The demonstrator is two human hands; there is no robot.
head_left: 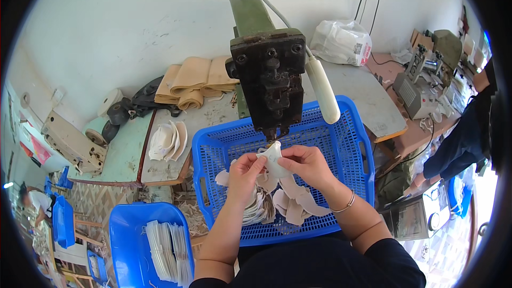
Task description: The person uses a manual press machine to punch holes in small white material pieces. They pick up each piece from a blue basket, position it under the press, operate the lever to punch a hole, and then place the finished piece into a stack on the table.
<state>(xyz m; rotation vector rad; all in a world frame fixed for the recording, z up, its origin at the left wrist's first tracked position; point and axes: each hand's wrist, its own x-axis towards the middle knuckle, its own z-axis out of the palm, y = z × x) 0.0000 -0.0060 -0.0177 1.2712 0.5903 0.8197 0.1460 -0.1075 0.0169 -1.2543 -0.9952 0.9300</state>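
Note:
Both my hands hold a small white curved piece [276, 166], fabric or leather by its look, just beneath the tip of a black machine head [271, 80]. My left hand [246, 175] pinches its left edge between thumb and fingers. On the other side, my right hand [309, 166] grips the right edge, a bracelet on that wrist. The upper end of the piece reaches up to the machine's tip; I cannot tell whether they touch. Below my hands, a blue plastic basket [358, 146] holds a heap of similar off-white pieces [300, 208], some stacked on edge.
A blue tub [124, 234] with bundled white strips stands at lower left. Stacked white pieces [168, 140] and folded tan sheets [194, 77] lie on the table behind. A white handle [324, 93] hangs beside the machine head. Another person's dark sleeve [458, 133] shows at right.

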